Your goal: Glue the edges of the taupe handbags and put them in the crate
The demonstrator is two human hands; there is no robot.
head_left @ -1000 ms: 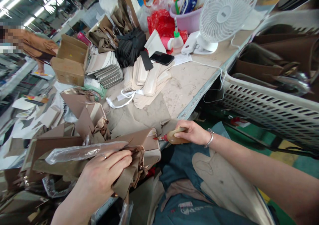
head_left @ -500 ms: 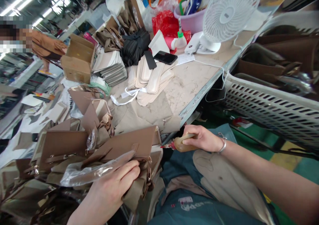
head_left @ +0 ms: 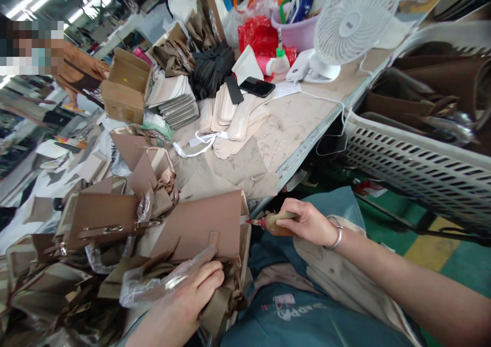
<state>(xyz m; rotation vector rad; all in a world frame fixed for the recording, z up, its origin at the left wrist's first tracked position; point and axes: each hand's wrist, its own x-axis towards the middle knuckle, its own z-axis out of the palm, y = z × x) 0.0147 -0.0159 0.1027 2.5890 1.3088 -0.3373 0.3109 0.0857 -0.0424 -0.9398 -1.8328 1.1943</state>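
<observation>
My right hand (head_left: 309,223) is closed around a small yellowish squeeze bottle (head_left: 279,224). The bottle lies sideways, and its red pointed nozzle reaches the side edge of a brown handbag (head_left: 207,219). Whether the tip touches the edge I cannot tell. My left hand (head_left: 192,298) grips the lower part of that handbag, with the thumb hidden underneath. A plastic-wrapped strap (head_left: 169,278) runs over the bag beside its fingers. Loose olive-brown fabric (head_left: 215,306) hangs below the hand.
More brown handbags (head_left: 103,219) crowd the left. On the table (head_left: 291,132) lie pale cut pieces (head_left: 240,122), phones (head_left: 257,87), a white fan (head_left: 351,27) and a cardboard box (head_left: 125,88). A white crate (head_left: 422,152) of bags stands right. A person (head_left: 76,65) is at back left.
The handbag and my left hand have shifted slightly right, and the bag's front shows more fully. The bottle's nozzle stays at its side edge. The camera view has shifted a little.
</observation>
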